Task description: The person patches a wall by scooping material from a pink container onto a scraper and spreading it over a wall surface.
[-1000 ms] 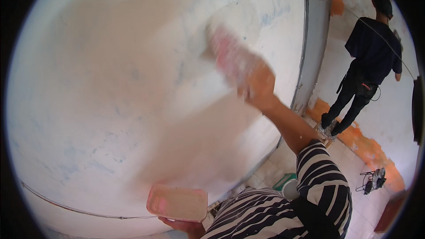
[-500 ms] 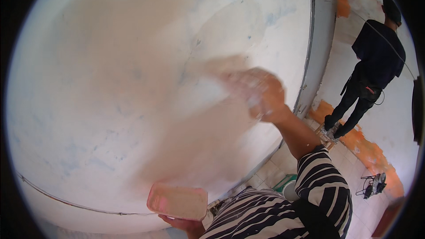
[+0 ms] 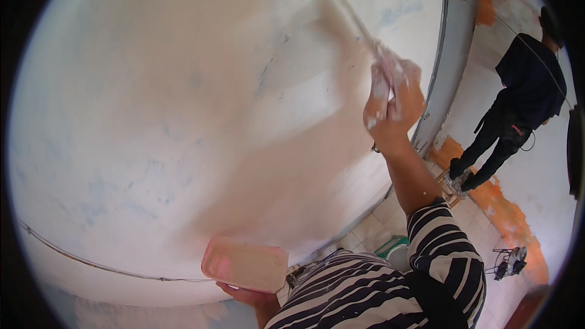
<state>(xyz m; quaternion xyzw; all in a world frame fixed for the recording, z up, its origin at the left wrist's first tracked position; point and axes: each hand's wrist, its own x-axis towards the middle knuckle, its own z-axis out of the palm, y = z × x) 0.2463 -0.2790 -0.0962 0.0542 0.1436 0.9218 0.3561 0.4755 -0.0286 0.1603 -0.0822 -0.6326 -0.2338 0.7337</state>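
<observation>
My right hand (image 3: 399, 88), streaked with white paste, is raised before the pale wall (image 3: 152, 115). Its fingers are closed around a putty knife (image 3: 355, 17), whose blade looks thin, nearly edge-on and somewhat blurred, pointing up and left. Whether the blade touches the wall I cannot tell; its shadow falls just beside it. Low in the view, my left hand (image 3: 248, 296) grips a pink rectangular plastic tub (image 3: 277, 273) from below. Dried-looking paste coats the tub. The wall carries smooth whitish patches, bluish smudges and a few small dark pits.
A cable (image 3: 91, 264) runs along the lower left wall. At right, a person in dark clothes (image 3: 527, 79) stands on a low wooden stool (image 3: 450, 190), facing another wall with orange patches. A bucket (image 3: 399, 257) is beside my sleeve, and a dark metal-framed object (image 3: 509, 263) stands on the tiled floor.
My right hand has swung up and to the right with the putty knife, its blade now pointing upward. The tub in my left hand has stayed nearly in place.
</observation>
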